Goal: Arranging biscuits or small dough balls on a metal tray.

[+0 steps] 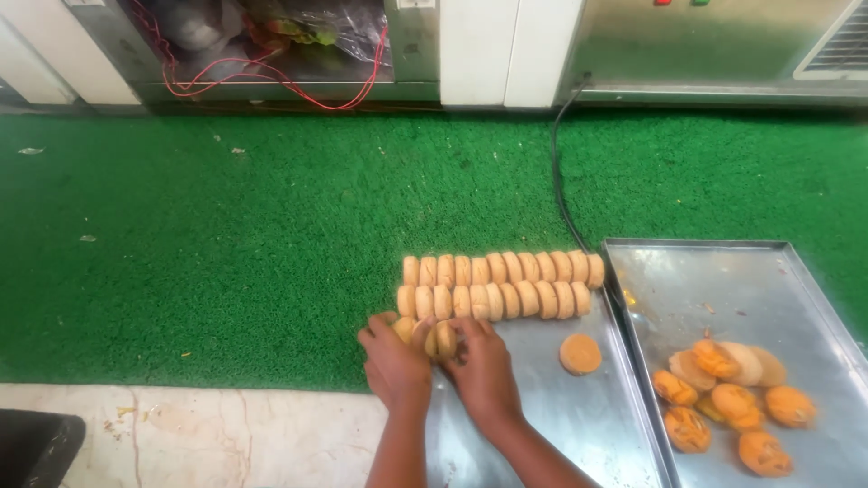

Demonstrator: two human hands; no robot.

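Note:
Two rows of round tan biscuits (502, 268) stand on edge along the far end of a steel tray (579, 425). My left hand (395, 364) and my right hand (484, 369) are side by side at the tray's near left, both closed around a short stack of biscuits (437, 338) set on edge below the second row (493, 300). One biscuit (580, 353) lies flat on the tray to the right of my hands.
A second steel tray (750, 289) on the right holds a loose pile of orange and pale biscuits (728, 398). Green turf mat (226, 235) covers the floor. A black cable (561, 181) runs to metal machines (705, 45) at the back. Pale tiles (208, 434) lie near me.

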